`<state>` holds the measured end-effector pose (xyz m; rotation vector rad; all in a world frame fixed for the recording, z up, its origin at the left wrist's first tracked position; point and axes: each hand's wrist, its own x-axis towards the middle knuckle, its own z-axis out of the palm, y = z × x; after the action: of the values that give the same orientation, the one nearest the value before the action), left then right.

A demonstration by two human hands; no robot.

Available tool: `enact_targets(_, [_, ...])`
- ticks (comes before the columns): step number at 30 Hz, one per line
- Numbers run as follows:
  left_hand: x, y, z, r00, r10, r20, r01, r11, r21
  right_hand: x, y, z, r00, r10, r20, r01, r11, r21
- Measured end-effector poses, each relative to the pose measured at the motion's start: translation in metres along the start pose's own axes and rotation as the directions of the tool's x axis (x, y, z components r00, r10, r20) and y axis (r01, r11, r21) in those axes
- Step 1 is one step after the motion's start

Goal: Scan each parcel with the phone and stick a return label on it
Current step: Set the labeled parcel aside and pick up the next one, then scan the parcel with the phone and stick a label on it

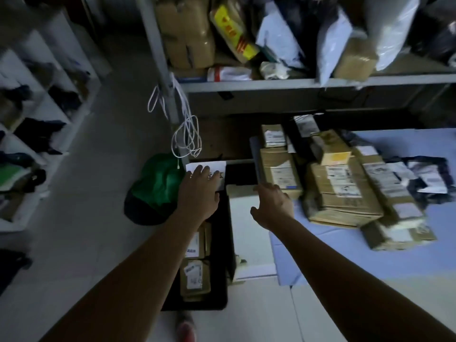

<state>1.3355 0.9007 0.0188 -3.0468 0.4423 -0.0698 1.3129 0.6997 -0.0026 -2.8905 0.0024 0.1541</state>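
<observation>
Left hand lies flat on the sheet, right hand hovers open and empty, so best grasp the nearest parcel squarely, label kept upward.

Dim room, pale floor, metal shelving.

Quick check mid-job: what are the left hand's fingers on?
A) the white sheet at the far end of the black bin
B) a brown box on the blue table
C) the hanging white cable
A: the left hand lies with straight fingers on the white sheet at the black bin's far end, apart from the boxes and below the cable.
</observation>
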Motion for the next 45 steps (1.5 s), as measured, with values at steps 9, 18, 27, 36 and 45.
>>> enact_targets(9, [-0.035,0.206,-0.066,0.998,0.032,0.046,-0.032,0.999,-0.001,-0.098,0.176,-0.103,0.995,0.098,0.005,-0.098,0.993,0.063])
enact_targets(18, [0.015,0.309,-0.03,0.964,-0.115,0.24,0.223,0.843,-0.489,-0.076,0.293,-0.116,0.965,0.254,0.069,-0.262,0.905,0.335])
enact_targets(27, [0.092,0.326,0.047,0.857,-0.304,0.416,0.5,0.302,-0.811,0.001,0.304,-0.066,0.962,0.249,0.115,-0.274,0.882,0.384])
enact_targets(36, [0.069,0.347,0.034,0.817,-0.429,0.385,0.516,0.247,-0.82,-0.007,0.323,-0.07,0.924,0.308,0.229,-0.373,0.86,0.349])
enact_targets(45, [-0.012,0.4,-0.012,0.772,-0.505,0.385,0.535,0.192,-0.823,-0.091,0.354,-0.1,0.95,0.175,0.257,-0.278,0.848,0.452])
